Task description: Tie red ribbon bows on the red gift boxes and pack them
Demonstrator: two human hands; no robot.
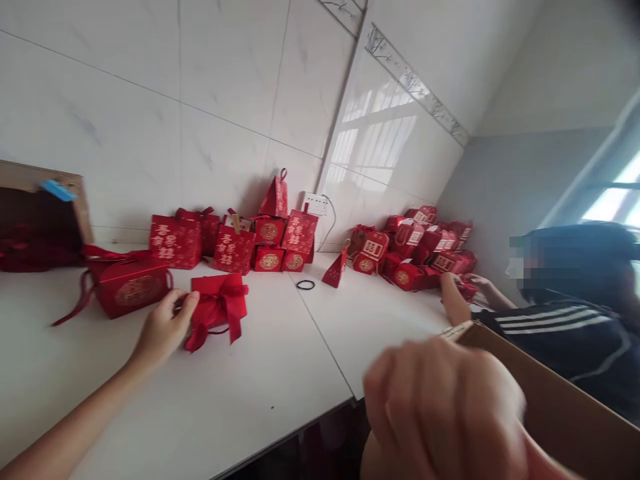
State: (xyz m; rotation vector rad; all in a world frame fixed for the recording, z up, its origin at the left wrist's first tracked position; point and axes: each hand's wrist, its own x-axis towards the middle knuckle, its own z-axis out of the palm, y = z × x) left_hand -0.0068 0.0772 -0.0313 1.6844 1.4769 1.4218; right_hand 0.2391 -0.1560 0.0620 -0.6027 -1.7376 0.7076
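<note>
My left hand (pixel 167 320) grips the left edge of a small red gift box (pixel 230 303) tied with a red ribbon bow, on the white table. Just left of that hand stands a larger red gift box (pixel 133 287) with a gold round emblem and loose ribbon ends. Close to the camera, my right hand (pixel 445 407) is closed in a fist over the table's front edge, slightly blurred. Its curled fingers hide whatever they may hold. Behind this fist is an open cardboard box (pixel 560 393).
Red gift boxes and bags (pixel 233 247) stand along the tiled wall, with another heap (pixel 415 247) farther right. A black hair-tie-like ring (pixel 305 285) and a red triangular box (pixel 336 268) lie between. A co-worker (pixel 575 320) handles something red at right. Another carton (pixel 85 207) stands left.
</note>
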